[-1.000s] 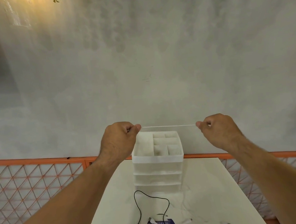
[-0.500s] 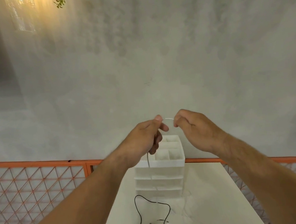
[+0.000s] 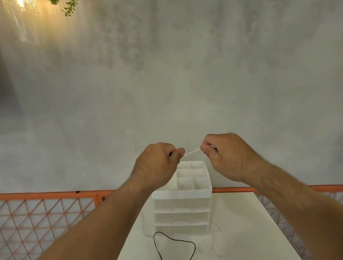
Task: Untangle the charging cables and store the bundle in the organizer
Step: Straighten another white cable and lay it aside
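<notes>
- Where both fists rise above the organizer [image 3: 182,193], the left hand [image 3: 156,166] and right hand [image 3: 226,156] each pinch a thin white cable [image 3: 192,152], a short taut span between them.
- A black cable [image 3: 173,241] curls loose on the white table [image 3: 248,237].

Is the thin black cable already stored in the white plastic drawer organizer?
No, the thin black cable lies looped on the white table in front of the white plastic drawer organizer.
</notes>
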A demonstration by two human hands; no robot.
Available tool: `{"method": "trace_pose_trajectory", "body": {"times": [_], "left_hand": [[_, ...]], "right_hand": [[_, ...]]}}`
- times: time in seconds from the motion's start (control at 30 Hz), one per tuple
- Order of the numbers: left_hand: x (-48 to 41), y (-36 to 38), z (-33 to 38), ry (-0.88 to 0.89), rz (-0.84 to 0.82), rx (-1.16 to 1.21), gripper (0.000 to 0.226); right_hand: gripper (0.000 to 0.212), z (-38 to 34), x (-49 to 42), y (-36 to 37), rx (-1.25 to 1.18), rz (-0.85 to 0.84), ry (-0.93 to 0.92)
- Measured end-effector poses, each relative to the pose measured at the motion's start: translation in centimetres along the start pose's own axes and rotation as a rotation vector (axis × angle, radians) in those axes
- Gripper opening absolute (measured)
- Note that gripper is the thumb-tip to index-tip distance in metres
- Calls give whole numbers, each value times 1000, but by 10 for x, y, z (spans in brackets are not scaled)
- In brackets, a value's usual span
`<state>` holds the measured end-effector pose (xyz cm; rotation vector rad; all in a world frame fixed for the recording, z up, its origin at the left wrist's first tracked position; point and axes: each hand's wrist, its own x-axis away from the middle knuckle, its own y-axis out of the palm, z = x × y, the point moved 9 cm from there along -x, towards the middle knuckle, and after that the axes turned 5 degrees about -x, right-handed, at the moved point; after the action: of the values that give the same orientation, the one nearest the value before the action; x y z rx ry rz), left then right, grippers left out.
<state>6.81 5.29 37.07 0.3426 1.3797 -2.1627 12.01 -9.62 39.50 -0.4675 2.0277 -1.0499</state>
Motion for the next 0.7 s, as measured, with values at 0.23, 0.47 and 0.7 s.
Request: {"method": "trace_pose_trajectory", "body": {"times": [0.23,0.47,0.7], "left_hand": [[17,7,-48,-96,34,-369,51],[21,-2,-80,-188,-2,-430,51],[17,-11,-90,-250,31,-397,48]], "right_hand": [[24,38,2,-10,-1,71,108],[18,73,10,-26,-86,202,201],[21,111,25,12,-181,92,464]]}}
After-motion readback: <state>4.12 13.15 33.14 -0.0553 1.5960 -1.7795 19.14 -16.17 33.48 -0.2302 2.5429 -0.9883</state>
